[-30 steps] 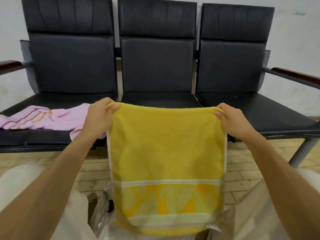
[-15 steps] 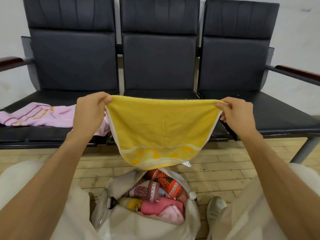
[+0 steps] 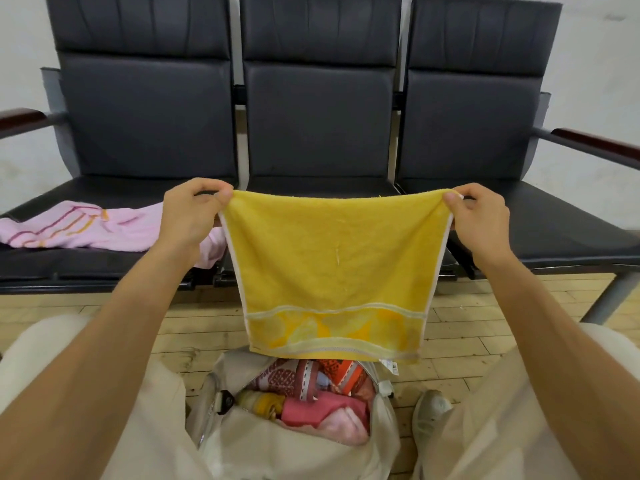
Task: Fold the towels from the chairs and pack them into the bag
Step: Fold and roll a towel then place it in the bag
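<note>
The left hand (image 3: 188, 216) and right hand (image 3: 479, 220) each pinch a top corner of a yellow towel (image 3: 332, 271) hanging spread just above the open bag (image 3: 277, 452), which holds several folded towels (image 3: 311, 407); a pink towel (image 3: 86, 228) waits unfolded on a chair (image 3: 145, 116) beyond the bag, leftward.

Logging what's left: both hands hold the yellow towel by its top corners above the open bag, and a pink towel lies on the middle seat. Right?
No: the head view shows the pink towel on the left seat. The rest holds: left hand and right hand pinch the yellow towel's top corners above the open bag.
</note>
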Motion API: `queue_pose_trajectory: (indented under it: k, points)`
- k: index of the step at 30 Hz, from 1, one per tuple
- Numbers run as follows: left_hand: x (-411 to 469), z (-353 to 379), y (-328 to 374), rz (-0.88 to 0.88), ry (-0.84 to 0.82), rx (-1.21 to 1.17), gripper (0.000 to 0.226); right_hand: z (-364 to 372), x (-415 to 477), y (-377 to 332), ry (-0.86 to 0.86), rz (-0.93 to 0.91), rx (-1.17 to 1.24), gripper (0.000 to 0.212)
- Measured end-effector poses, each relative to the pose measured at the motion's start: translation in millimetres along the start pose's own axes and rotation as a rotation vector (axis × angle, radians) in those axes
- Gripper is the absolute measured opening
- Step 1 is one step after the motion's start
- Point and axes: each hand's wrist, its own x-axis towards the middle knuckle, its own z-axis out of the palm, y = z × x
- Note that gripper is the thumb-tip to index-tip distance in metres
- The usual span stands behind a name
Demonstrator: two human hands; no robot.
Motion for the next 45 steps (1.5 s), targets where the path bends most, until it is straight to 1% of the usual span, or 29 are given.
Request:
queue_pose_trajectory:
  k: [2,4,6,9,11,14,16,18,20,22,24,26,28,30,32,34,36,37,39,41,42,43,45]
  points:
    - [1.8,-1.2,-0.4,0.023,0.023,0.014,0.013,0.0,0.2,-1.1,0.024,0.012,0.027,0.021]
    - [2.9,-1.8,-1.5,0.086,0.042,0.068,0.010,-0.4,-0.3,-1.9,0.019,0.028,0.067,0.020]
    - [4.2,-2.8,-2.1,0.121,0.049,0.095,0.017,-0.8,-1.2,-1.5,-0.003,0.042,0.090,0.020]
    - [4.5,-5.7,-1.6,0.125,0.006,0.091,0.027,-0.8,-2.7,-1.3,-0.018,0.045,0.060,0.023]
    - [3.4,-7.6,-2.1,0.176,-0.001,0.181,0.031,-0.7,-2.6,-2.1,-0.005,0.030,0.023,0.023]
    - [1.0,-5.9,-2.4,0.285,0.072,0.335,0.022,-2.4,-2.5,-4.4,0.042,0.001,-0.034,0.022]
    - [-0.6,-3.8,-0.5,0.317,0.150,0.343,0.015,-3.3,-3.4,-6.7,0.082,-0.038,-0.071,0.021]
    - [-1.9,-2.0,2.1,0.320,0.221,0.334,0.014,-3.4,-4.6,-10.0,0.115,-0.081,-0.102,0.018]
    - [-1.8,0.1,6.7,0.331,0.248,0.343,0.013,-3.9,-3.0,-13.2,0.119,-0.093,-0.101,0.009]
    - [1.1,2.3,12.1,0.344,0.236,0.345,0.011,-3.4,2.3,-16.1,0.086,-0.091,-0.047,0.003]
    - [9.1,4.9,16.3,0.353,0.206,0.355,0.012,-1.2,12.8,-19.0,0.034,-0.082,-0.009,0.003]
    - [19.9,9.4,17.9,0.299,0.129,0.329,0.012,4.0,27.0,-21.3,-0.041,-0.051,0.016,0.005]
    - [32.6,15.5,16.7,0.170,0.021,0.273,0.014,13.1,42.9,-21.5,-0.127,-0.004,-0.009,0.013]
    - [48.5,20.8,12.5,0.001,-0.089,0.183,0.015,25.2,58.4,-20.8,-0.216,0.064,-0.042,0.019]
    - [66.2,25.4,6.9,-0.134,-0.176,0.077,0.016,38.4,75.8,-19.0,-0.317,0.145,-0.111,0.019]
    - [84.1,31.5,1.1,-0.176,-0.227,0.067,0.014,51.8,94.2,-16.2,-0.432,0.246,-0.205,0.016]
    - [99.8,40.8,-4.6,-0.143,-0.251,0.099,0.013,66.8,109.7,-11.6,-0.495,0.281,-0.258,0.018]
    - [106.2,46.3,-6.4,-0.104,-0.248,0.131,0.013,75.0,116.0,-9.6,-0.494,0.247,-0.295,0.019]
    - [113.5,56.9,-11.3,-0.012,-0.229,0.193,0.012,87.9,119.5,-6.1,-0.394,0.106,-0.339,0.018]
    - [112.0,66.5,-20.7,0.025,-0.256,0.197,0.013,94.0,112.7,-1.5,-0.294,0.000,-0.214,0.015]
    - [107.1,70.5,-28.5,0.016,-0.292,0.213,0.013,95.6,106.8,3.2,-0.296,-0.035,-0.179,0.014]
    - [99.5,73.5,-39.6,-0.006,-0.346,0.251,0.012,97.7,99.4,11.0,-0.345,-0.057,-0.199,0.015]
    - [81.0,77.8,-66.3,-0.066,-0.491,0.360,0.009,99.9,82.1,29.6,-0.513,-0.087,-0.328,0.017]
